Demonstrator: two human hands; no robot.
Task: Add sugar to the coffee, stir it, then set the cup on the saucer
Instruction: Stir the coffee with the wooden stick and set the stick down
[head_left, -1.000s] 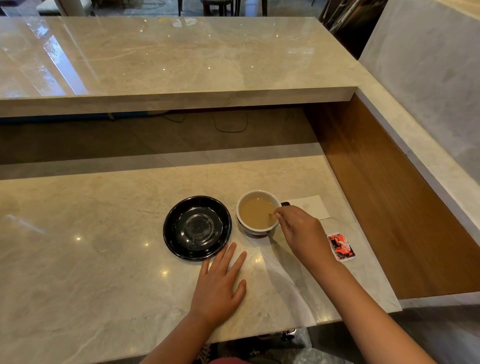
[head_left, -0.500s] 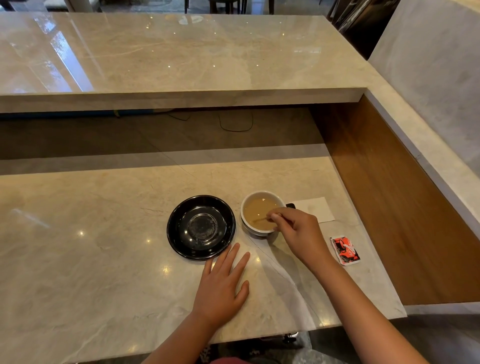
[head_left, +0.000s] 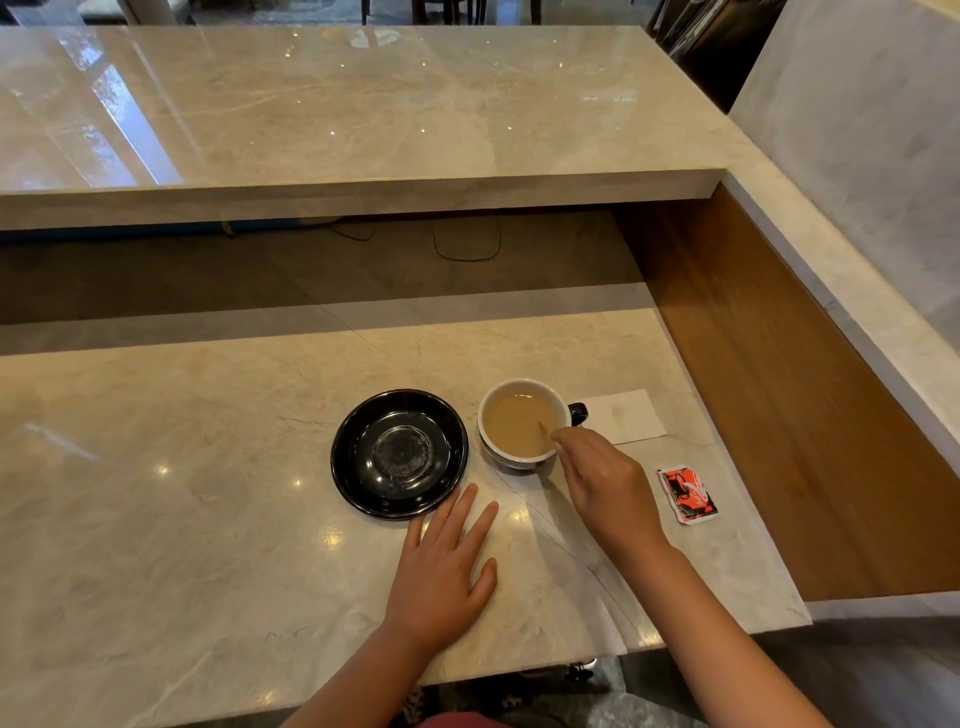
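Observation:
A white cup (head_left: 522, 415) of milky coffee with a dark handle stands on the marble counter. Just left of it lies an empty black saucer (head_left: 399, 453). My right hand (head_left: 605, 483) hovers at the cup's near right rim and pinches a thin wooden stirrer (head_left: 544, 428) whose tip dips into the coffee. My left hand (head_left: 447, 566) rests flat on the counter, fingers spread, just below the saucer and holding nothing. A red sugar packet (head_left: 688, 494) lies to the right of my right hand.
A white paper napkin (head_left: 626, 415) lies behind the cup's handle. A wooden side panel (head_left: 779, 405) walls the counter on the right. A raised marble ledge (head_left: 337, 192) overhangs the back, and the counter's front edge runs just below my wrists.
My right hand has kept moving the stirrer around in the coffee, shifting slightly right and nearer. The left hand, cup and saucer stay where they were.

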